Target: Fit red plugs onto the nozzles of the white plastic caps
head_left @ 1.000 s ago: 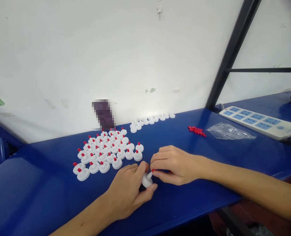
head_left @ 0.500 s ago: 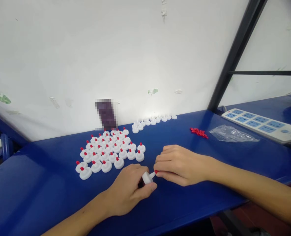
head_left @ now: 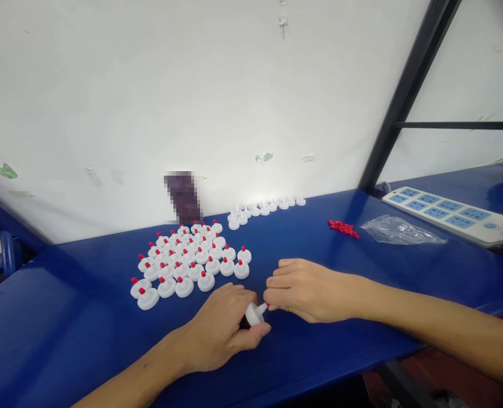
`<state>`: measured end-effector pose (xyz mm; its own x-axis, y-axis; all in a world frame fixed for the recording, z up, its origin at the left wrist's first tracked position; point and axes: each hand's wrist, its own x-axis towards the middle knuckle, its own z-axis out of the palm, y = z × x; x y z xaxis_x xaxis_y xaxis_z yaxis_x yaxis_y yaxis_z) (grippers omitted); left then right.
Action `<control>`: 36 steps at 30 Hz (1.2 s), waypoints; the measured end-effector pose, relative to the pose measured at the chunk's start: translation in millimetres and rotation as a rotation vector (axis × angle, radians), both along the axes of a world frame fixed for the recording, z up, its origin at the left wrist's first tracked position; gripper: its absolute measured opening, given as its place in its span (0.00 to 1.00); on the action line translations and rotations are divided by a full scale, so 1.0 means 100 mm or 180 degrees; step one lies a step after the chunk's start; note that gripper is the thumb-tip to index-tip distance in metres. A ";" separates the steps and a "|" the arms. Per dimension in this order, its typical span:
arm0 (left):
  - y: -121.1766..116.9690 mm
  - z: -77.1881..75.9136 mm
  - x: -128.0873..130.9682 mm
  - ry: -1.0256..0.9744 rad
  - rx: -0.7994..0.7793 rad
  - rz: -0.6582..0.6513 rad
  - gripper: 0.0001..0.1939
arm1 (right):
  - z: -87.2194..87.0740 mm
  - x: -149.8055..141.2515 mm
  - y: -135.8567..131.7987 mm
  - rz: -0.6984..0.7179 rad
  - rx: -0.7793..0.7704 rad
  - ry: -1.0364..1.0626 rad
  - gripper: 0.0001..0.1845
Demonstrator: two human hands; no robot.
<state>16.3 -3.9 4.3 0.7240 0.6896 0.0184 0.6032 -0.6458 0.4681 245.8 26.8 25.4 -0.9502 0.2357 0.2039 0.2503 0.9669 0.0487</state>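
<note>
My left hand (head_left: 228, 326) is closed around the base of a white nozzle cap (head_left: 255, 315), whose spout points to the right. At the tip of that spout, my right hand (head_left: 305, 290) pinches a small red tip (head_left: 267, 305); the fingers hide most of it. The red tip touches the spout's end. Beyond my left hand, many white caps with red tips (head_left: 184, 287) stand upright in a cluster on the blue table (head_left: 77, 328).
White caps without red tips (head_left: 265, 209) stand in a group by the wall. Loose red tips (head_left: 343, 229) lie in a pile beside a clear plastic bag (head_left: 400, 230). A power strip (head_left: 453, 214) sits at the right, near a black metal post (head_left: 393, 122). A pixelated dark object (head_left: 184, 198) leans on the wall.
My right hand has turned slightly, its fingers curling closer over the red tip. The left hand keeps its hold on the nozzle cap, almost unmoved.
</note>
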 end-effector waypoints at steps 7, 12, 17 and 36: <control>-0.01 0.00 0.02 0.0393 0.0283 -0.0233 0.10 | -0.02 -0.10 -0.14 0.0190 -0.0168 -0.0092 0.08; -0.01 0.01 0.06 0.0558 0.0395 -0.0381 0.05 | -0.18 -0.22 -0.26 0.0588 0.0479 -0.0097 0.06; -0.02 0.02 0.07 0.0551 0.0394 -0.0227 0.06 | -0.19 -0.21 -0.22 0.0425 0.0543 -0.0030 0.07; 0.05 0.12 0.00 -0.1459 -0.1132 0.0576 0.10 | -0.22 -0.27 -0.35 0.0327 0.0509 -0.0007 0.07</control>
<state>16.7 0.6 16.4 0.5676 0.8220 0.0466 0.3747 -0.3083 0.8744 218.8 -7.7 3.2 -0.9681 0.1023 0.2289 0.1505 0.9673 0.2042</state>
